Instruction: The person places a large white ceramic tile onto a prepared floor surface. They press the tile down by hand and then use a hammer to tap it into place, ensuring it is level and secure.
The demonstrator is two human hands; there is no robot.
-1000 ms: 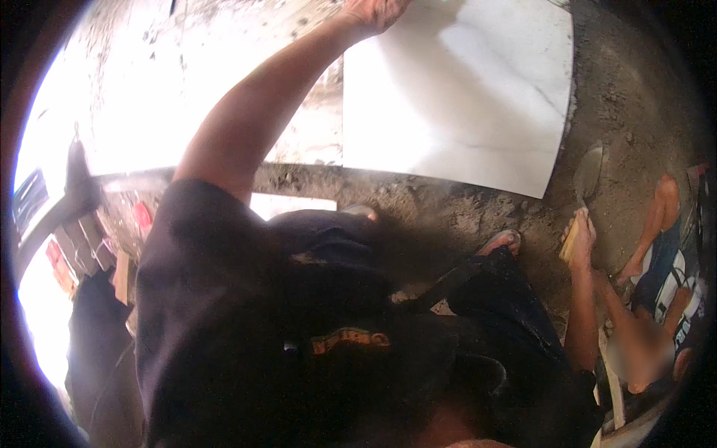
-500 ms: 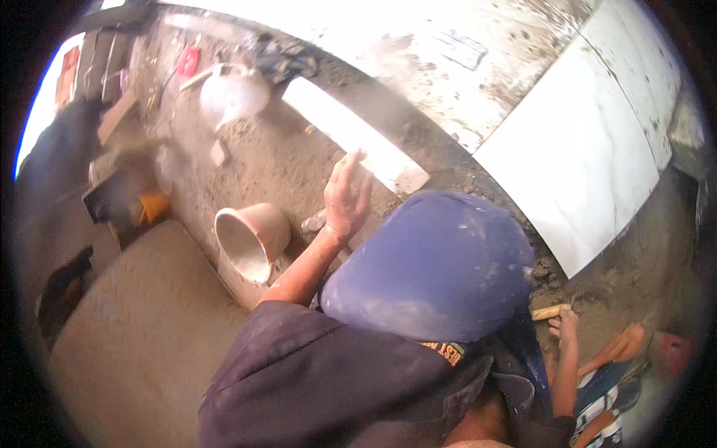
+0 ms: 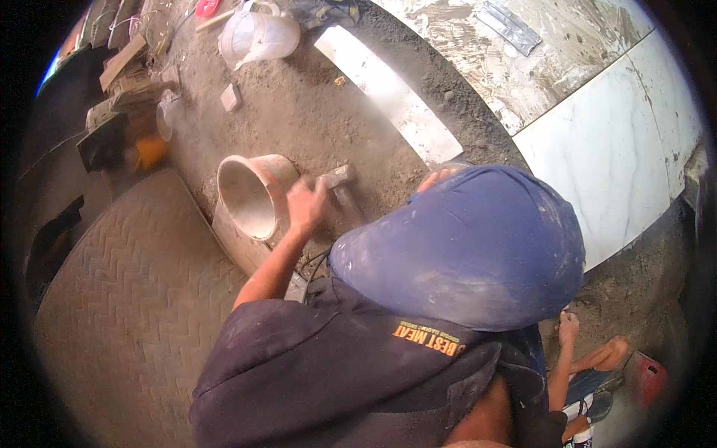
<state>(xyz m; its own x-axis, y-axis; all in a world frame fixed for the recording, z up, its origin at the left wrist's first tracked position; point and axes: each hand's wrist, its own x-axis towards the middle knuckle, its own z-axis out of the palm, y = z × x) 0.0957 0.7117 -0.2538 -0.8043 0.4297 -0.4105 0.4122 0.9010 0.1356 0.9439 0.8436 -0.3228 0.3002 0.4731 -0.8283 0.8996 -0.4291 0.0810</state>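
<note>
A co-worker's hand (image 3: 308, 205) closes on a hammer (image 3: 340, 179) beside a bucket (image 3: 250, 196).

We see fingers curled around the handle, hammer head at one o'clock from the hand, the tipped bucket at nine o'clock, touching. Our own hands stay out of view.

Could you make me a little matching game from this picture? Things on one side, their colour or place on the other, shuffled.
1 bucket
2 cap
3 big floor tile
4 plastic jug

a dusty blue
b white, marbled
c clear, near the top edge
d on its side, near the mat

Pairs: 1-d, 2-a, 3-b, 4-c
</note>
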